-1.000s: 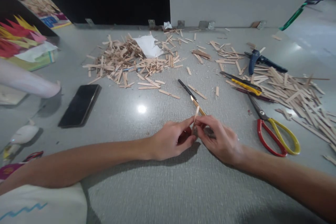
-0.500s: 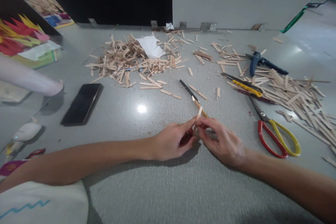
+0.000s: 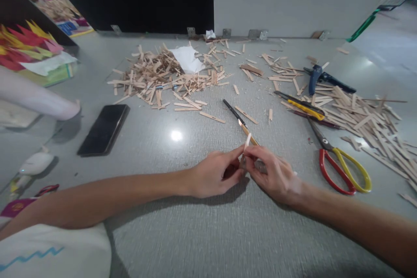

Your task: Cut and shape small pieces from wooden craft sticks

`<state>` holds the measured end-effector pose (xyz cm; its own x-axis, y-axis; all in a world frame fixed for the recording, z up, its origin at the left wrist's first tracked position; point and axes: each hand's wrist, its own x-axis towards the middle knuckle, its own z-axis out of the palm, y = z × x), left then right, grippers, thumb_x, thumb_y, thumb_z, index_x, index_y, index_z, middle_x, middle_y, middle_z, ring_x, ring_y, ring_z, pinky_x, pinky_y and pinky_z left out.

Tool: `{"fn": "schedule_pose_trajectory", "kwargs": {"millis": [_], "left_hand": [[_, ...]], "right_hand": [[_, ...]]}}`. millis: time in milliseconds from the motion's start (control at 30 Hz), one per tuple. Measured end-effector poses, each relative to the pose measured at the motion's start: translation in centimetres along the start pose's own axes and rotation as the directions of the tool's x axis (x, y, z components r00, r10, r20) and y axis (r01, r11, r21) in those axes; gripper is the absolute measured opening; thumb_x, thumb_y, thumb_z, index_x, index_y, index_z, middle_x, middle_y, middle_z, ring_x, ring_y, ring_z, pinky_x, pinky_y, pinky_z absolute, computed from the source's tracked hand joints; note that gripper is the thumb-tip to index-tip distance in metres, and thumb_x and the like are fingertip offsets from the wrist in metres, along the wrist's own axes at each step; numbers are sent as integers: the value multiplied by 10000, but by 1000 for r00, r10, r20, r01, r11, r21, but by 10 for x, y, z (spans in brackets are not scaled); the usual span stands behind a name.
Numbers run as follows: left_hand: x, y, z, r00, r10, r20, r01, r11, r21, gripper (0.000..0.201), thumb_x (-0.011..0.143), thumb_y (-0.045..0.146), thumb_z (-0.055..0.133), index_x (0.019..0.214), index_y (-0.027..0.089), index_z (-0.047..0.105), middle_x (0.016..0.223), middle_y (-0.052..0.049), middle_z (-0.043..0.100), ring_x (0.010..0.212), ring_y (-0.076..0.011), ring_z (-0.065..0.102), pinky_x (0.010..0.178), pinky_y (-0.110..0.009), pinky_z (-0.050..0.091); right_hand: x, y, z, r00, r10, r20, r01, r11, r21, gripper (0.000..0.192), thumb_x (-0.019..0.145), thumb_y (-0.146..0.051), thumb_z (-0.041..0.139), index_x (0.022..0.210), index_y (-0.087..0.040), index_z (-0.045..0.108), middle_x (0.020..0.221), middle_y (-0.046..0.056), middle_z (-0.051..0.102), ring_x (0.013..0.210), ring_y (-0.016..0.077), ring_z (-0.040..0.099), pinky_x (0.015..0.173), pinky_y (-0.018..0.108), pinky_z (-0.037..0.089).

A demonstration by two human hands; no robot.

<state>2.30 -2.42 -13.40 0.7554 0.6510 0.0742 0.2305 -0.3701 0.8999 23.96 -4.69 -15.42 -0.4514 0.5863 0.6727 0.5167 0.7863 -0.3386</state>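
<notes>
A short piece of wooden craft stick (image 3: 248,140) stands tilted between my fingertips, low over the grey table. My left hand (image 3: 217,173) pinches it from the left with thumb and forefinger. From the other side my right hand (image 3: 272,173) pinches the same piece, so the fingertips of both hands nearly meet and cover its lower part. Just beyond my fingers lies a craft knife (image 3: 233,110) with a black handle, its tip end near another wooden stick (image 3: 249,134). A few loose sticks (image 3: 212,117) rest close by.
A heap of cut sticks (image 3: 153,74) with white paper (image 3: 188,59) lies at the back. To the right are scissors (image 3: 339,167), a yellow cutter (image 3: 305,107), blue pliers-like cutters (image 3: 315,79) and more sticks (image 3: 368,117). A phone (image 3: 103,130) and another person's arm (image 3: 35,95) are left.
The view has shifted very slightly. Both hands keep their pinch on the stick piece, with almost no visible movement.
</notes>
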Motion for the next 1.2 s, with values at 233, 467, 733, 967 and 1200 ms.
{"fn": "schedule_pose_trajectory", "kwargs": {"millis": [233,467,733,967,1200], "left_hand": [[3,4,-3,999,-38,16,39,997,-61,345,1046,299,517,1358,178,601,676,69,573,540,-98,449,516,-185,382],[3,4,-2,998,-63,-23,59,991,-117,410,1030,287,519,1402,155,632,694,39,641,549,-105,523,528,-185,414],[3,1,1,991,-85,-100,68,985,-156,382,1004,281,533,1316,129,692,624,65,559,521,-94,468,504,-182,377],[4,1,1,964,-185,-191,130,955,-267,361,1023,377,571,1238,129,721,607,67,541,470,-83,458,461,-184,373],[3,1,-2,947,-219,-235,145,945,-294,356,1027,337,584,1279,123,718,697,9,670,478,-78,486,451,-175,407]], "right_hand": [[0,5,0,998,-61,-10,61,998,-15,336,1023,-47,584,1292,-241,534,1072,108,800,934,232,808,670,314,686],[0,2,0,997,53,52,-59,990,130,238,1038,-67,557,1133,-278,504,974,34,748,730,155,726,551,234,603],[-1,1,5,994,106,13,-107,977,186,249,1012,-49,559,1104,-277,520,891,-6,715,633,120,638,524,205,530],[5,0,-1,953,296,67,-304,934,189,119,991,-133,620,1038,-241,604,902,29,709,685,147,690,596,262,619],[16,7,-3,818,574,-25,-481,708,516,429,909,-171,798,1168,-290,477,801,-62,723,645,149,741,601,275,686]]}}
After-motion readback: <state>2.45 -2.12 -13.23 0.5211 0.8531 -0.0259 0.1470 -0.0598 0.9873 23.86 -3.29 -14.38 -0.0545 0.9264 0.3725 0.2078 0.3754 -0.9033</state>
